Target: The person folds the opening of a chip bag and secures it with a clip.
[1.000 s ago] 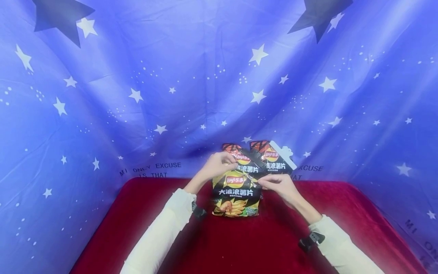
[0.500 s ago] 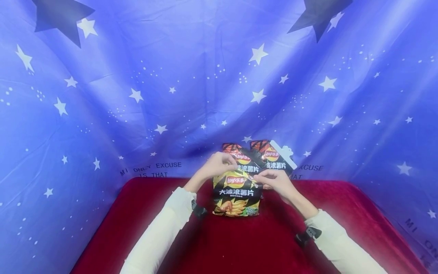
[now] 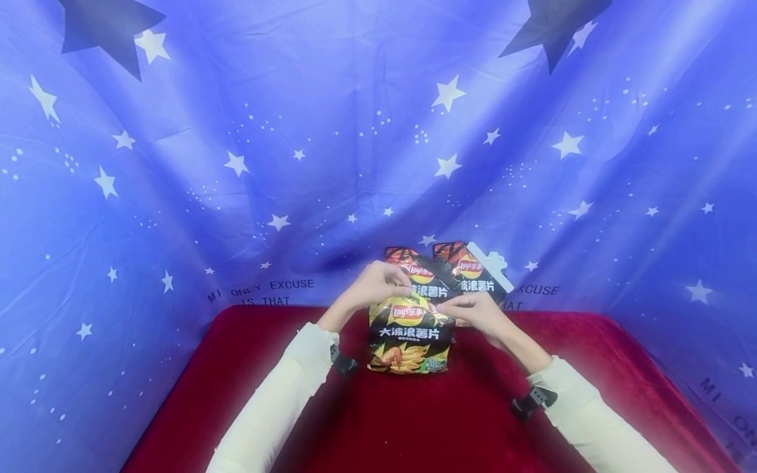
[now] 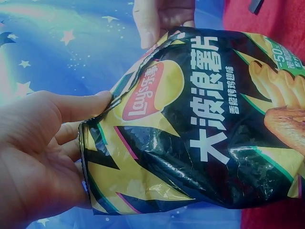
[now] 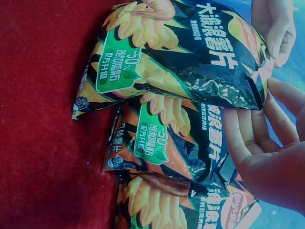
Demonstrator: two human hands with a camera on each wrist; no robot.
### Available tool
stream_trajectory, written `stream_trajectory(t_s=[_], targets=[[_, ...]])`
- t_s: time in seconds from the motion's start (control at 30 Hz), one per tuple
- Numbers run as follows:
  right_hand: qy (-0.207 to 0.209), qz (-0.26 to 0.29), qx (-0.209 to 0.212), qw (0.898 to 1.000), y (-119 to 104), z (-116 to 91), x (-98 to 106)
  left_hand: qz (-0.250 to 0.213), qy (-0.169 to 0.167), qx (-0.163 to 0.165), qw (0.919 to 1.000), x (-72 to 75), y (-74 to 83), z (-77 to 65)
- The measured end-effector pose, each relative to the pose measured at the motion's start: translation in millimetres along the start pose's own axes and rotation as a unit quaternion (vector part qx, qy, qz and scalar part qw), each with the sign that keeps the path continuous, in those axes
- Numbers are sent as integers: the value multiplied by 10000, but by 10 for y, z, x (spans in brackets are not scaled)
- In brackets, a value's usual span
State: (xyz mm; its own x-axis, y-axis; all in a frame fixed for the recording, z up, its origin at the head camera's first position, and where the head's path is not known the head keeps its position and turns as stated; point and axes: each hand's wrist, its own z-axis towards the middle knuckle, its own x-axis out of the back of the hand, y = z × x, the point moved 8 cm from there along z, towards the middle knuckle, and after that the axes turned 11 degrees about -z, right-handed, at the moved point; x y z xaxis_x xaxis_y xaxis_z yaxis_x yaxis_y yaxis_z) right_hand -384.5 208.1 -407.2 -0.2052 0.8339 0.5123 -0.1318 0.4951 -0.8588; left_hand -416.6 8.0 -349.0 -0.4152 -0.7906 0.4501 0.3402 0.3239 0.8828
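In the head view a black and yellow bag of potato chips [image 3: 409,348] stands near the far side of the table. At its top edge, on the left, my left hand [image 3: 374,287] pinches the packaging between thumb and fingers. My right hand [image 3: 478,316] pinches the same edge nearer the right corner. The left wrist view gives the bag's front [image 4: 209,100] side-on, its top edge creased between the two hands. From the right wrist, the right thumb and index finger meet at a folded part of the bag's top [image 5: 263,78], other fingers behind it.
Behind stand two orange and black chip bags, the left one [image 3: 421,269] with a black clip [image 3: 440,272] across its top, the right one [image 3: 470,268] with a white clip [image 3: 492,268]. A red cloth [image 3: 390,420] covers the table; a blue starry curtain [image 3: 355,131] hangs behind.
My right hand has shifted slightly left and up along the bag's top edge, toward my left hand. The left hand stays at its place; the clipped bags have not moved.
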Motion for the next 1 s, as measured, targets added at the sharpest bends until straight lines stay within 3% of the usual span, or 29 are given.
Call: stream_trajectory(t_s=[0.37, 0.6, 0.73, 1.0], targets=[[-281, -110, 66, 9995, -42, 20, -20, 7, -6, -58, 10000, 1, 5, 3], [-233, -38, 67, 9997, -79, 12, -40, 419, -226, -54, 9988, 15, -4, -5], [-210, -35, 197, 9996, -115, 5, -48, 355, -316, 143, 9988, 16, -35, -16], [-188, -32, 124, 9997, -85, 16, -51, 133, -195, 11, 9997, -4, -6, -20]])
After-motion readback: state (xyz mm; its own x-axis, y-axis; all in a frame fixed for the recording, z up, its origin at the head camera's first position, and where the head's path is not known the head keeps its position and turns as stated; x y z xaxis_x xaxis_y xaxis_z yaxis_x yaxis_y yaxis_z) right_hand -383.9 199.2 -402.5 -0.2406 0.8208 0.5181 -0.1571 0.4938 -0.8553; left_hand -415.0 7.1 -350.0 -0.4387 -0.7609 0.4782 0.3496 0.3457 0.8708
